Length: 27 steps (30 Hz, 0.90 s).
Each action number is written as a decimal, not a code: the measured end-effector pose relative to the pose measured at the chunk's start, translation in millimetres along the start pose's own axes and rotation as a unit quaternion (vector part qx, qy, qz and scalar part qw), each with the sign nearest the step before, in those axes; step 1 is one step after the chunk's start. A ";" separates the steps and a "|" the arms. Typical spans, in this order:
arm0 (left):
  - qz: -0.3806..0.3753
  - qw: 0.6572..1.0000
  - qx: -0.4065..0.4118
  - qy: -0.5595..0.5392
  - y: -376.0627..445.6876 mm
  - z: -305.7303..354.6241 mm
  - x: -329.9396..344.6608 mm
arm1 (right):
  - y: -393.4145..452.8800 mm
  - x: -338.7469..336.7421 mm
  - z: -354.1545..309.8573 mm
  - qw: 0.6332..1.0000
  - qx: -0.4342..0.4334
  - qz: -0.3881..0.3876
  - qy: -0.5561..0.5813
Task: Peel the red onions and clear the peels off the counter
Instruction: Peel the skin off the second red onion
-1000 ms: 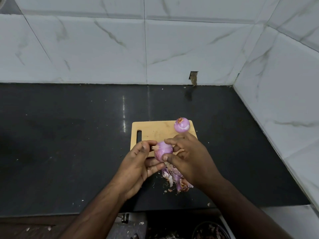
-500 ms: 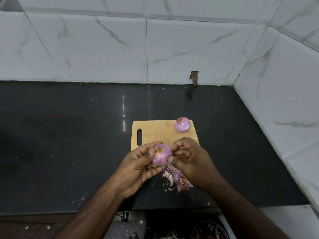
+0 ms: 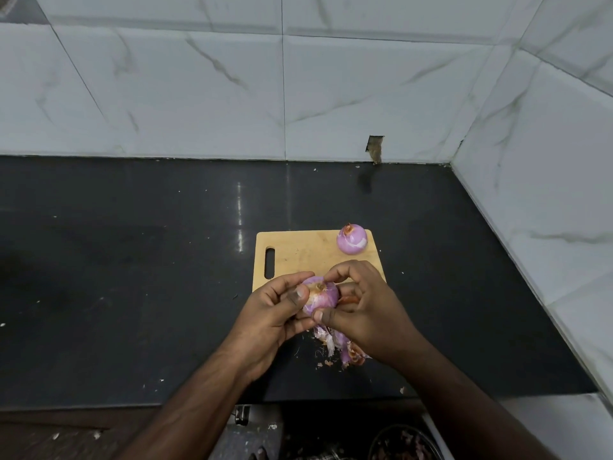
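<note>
Both hands point(image 3: 275, 313) point(image 3: 368, 307) grip a red onion point(image 3: 320, 295); no writing legible.

Both hands on red onion point(image 3: 320, 295) – L hand point(image 3: 275, 313) cups it, R hand point(image 3: 368, 308) pinches at skin. 2nd onion point(image 3: 352, 240) on cutting board point(image 3: 298, 254); peel pile point(image 3: 338, 343) on counter point(image 3: 132, 277) below hands.

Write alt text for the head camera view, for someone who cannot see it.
Two hands hold a red onion above a black counter: the left hand cradles it, the right hand picks at its skin. A peeled onion sits on a wooden cutting board; peels lie below.
</note>
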<state>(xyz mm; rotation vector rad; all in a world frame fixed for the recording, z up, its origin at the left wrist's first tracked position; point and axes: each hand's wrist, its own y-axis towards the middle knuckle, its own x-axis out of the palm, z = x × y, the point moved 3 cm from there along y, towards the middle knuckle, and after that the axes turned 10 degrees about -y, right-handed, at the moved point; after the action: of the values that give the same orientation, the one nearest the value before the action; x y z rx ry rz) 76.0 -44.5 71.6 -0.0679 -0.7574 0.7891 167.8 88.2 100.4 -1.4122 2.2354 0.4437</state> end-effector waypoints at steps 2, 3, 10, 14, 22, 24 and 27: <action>0.005 1.000 0.008 0.007 -0.1 -0.7 1.0 | -1.6 0.2 -2.0 1.000 -0.002 0.018 0.002; 0.009 1.000 0.011 0.011 0.0 -0.8 1.7 | -2.6 0.5 -2.6 0.999 -0.001 0.034 0.000; 0.028 0.999 0.026 0.034 1.4 0.1 1.9 | -4.7 4.3 1.1 0.997 0.001 0.080 -0.016; 0.032 0.998 0.025 0.042 0.0 -1.9 2.0 | -1.1 -0.1 1.6 0.997 0.009 0.046 -0.064; 0.040 0.999 0.024 0.024 1.2 -1.1 4.8 | -2.0 1.2 -0.7 0.999 0.000 0.040 -0.012; 0.043 0.999 0.024 0.024 1.7 -1.4 4.5 | -1.8 2.2 -1.8 0.998 -0.012 0.058 0.000; 0.043 0.999 0.022 0.021 2.8 -1.3 5.8 | -1.8 2.9 -0.9 0.992 -0.021 0.124 -0.031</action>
<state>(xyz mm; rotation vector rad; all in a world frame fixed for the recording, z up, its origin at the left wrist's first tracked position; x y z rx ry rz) 77.9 -38.4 73.2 -0.0776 -0.7012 0.8824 168.2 84.8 99.6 -1.1278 2.3713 0.6112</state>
